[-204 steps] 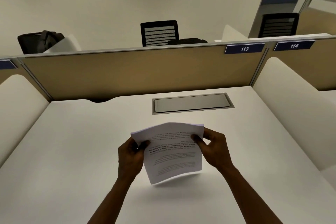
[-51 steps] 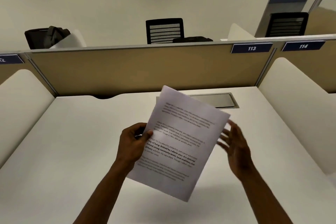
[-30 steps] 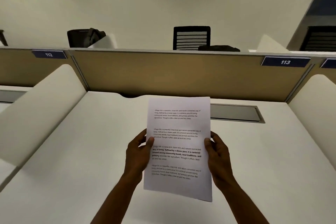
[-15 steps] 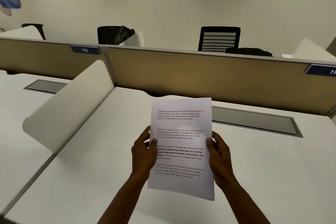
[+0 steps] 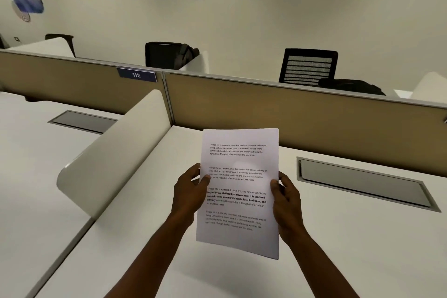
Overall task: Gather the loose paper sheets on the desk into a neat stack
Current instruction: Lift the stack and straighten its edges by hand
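A stack of white paper sheets with printed paragraphs is held upright above the white desk, its text facing me. My left hand grips the stack's left edge, thumb on the front. My right hand grips the right edge in the same way. The sheets' edges look aligned; how many sheets there are cannot be told. No loose sheet is visible on the desk.
A grey cable hatch is set into the desk at right. A curved white side divider stands at left, a tan back partition behind. Beyond it are black chairs and a bag.
The stack was turned from tilted to upright and my right hand took hold of its right edge. My view has since swung left; both hands keep their grip.
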